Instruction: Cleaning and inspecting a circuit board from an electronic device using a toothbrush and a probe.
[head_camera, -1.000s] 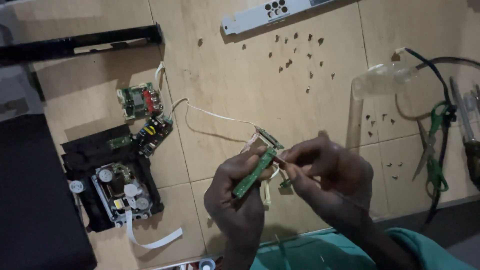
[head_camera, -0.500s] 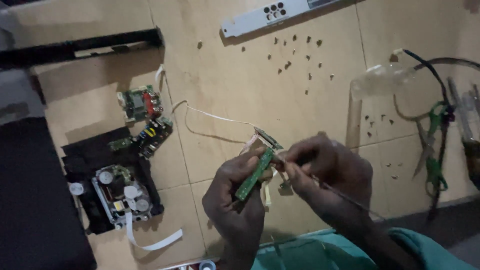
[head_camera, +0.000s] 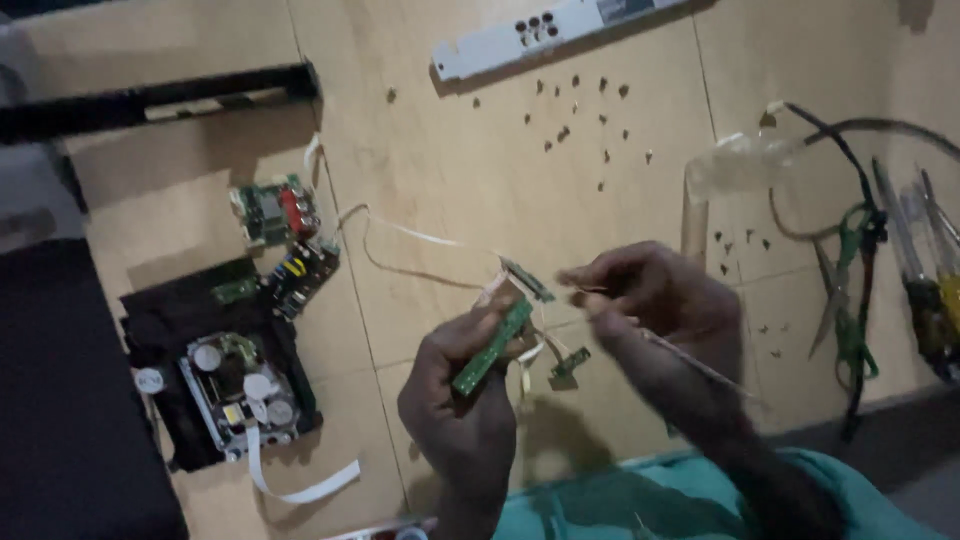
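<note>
Two hands are working above the wooden floor (head_camera: 480, 200). The left hand (head_camera: 462, 400) is gripping a narrow green circuit strip (head_camera: 492, 347) between thumb and curled fingers, holding it tilted near the scene's middle. The right hand (head_camera: 655, 305) is pinching its fingertips together on something thin just right of the strip; what exactly I cannot tell. A white wire (head_camera: 400, 235) is trailing left toward a small green board (head_camera: 275, 210), with loose screws (head_camera: 580, 115) lying farther off.

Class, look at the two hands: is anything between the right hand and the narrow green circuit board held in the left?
Nothing visible. The left hand grips the narrow green circuit board; the right hand hovers just beside it, with only thin pale wires dangling below.
</note>
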